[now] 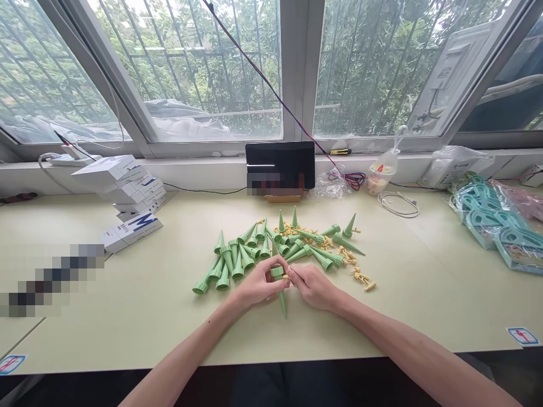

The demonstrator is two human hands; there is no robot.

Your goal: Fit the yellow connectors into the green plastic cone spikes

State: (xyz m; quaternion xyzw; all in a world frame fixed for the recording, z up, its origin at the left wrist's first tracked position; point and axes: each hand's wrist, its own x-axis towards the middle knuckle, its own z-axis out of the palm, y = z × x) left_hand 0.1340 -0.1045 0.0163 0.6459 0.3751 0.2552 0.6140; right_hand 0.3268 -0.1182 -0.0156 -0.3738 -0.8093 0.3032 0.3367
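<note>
Head view: green tapered spike [282, 302]

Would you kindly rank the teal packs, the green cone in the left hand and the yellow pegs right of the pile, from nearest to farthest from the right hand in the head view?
From the right hand:
1. Green cone: just to its left, in the left hand.
2. Yellow pegs: on the table, to its right.
3. Teal packs: at far right.
</note>
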